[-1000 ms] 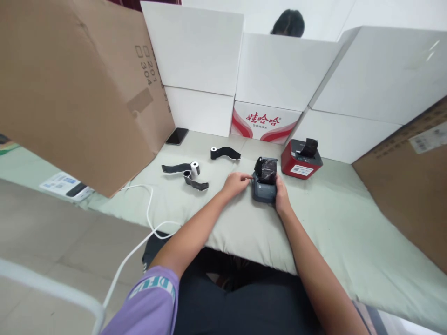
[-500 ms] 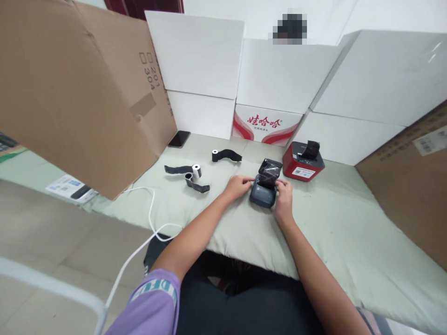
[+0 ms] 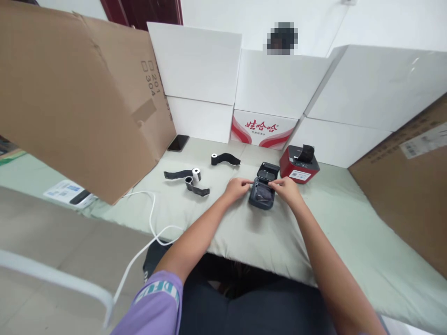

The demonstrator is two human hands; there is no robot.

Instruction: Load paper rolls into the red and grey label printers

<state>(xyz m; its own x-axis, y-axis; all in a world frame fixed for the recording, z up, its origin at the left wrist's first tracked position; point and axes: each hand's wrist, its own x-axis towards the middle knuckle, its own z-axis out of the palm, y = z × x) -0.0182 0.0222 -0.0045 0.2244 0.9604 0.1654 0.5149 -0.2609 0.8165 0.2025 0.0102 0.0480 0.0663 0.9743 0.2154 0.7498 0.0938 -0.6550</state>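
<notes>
Black printer: lid open, dark strip over front; inside unclear.

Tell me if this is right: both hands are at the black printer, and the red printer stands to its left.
Not quite: the red printer stands to the right of the black printer, as the head view shows. The rest holds.

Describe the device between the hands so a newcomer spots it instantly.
From the red-lettered carton, follow the green tabletop towards the left hand and right hand. Between them sits the device: dark, lid flipped open, unlike the red-sided machine beyond.
</notes>
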